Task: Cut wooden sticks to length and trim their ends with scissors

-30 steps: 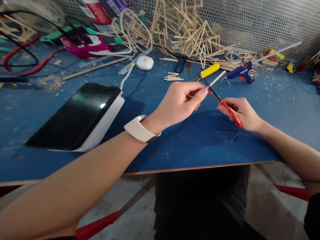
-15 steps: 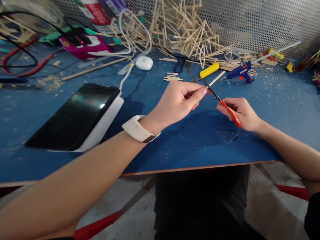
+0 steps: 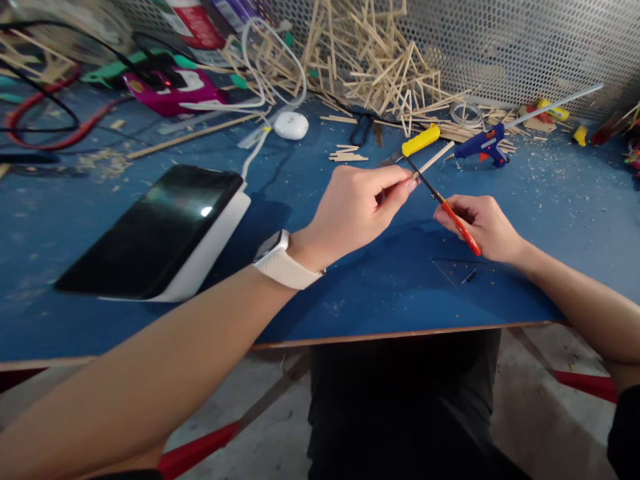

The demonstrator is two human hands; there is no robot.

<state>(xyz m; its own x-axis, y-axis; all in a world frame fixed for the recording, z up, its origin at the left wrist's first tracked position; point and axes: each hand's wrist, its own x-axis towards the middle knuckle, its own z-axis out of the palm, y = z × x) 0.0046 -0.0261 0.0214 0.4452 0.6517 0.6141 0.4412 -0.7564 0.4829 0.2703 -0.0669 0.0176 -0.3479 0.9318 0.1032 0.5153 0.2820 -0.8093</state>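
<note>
Between the thumb and fingers of my left hand [image 3: 363,203] is a short thin wooden stick [image 3: 437,158], pointing up and to the right. My right hand [image 3: 483,227] is closed around red-handled pliers [image 3: 463,230]. Their slim black jaws cross the stick just beyond my left fingertips; whether they press into it I cannot tell. Right behind my left fingertips lies a yellow-handled cutter [image 3: 421,141], its blade partly hidden. A blue glue gun [image 3: 483,143] with a clear glue stick rests beyond my right hand. Several short cut sticks [image 3: 347,155] lie behind my left hand.
A tangled pile of wooden sticks [image 3: 380,67] stands against the perforated metal screen [image 3: 500,47]. At left is a tablet [image 3: 150,233] propped at a slant, near a white earbud case [image 3: 291,125], a magenta power strip [image 3: 173,90] and cables. The table's front edge [image 3: 400,335] runs near my lap.
My left wrist has turned slightly, so the watch face now shows. The stick and pliers stay crossed in nearly the same place; the view has shifted a little.
</note>
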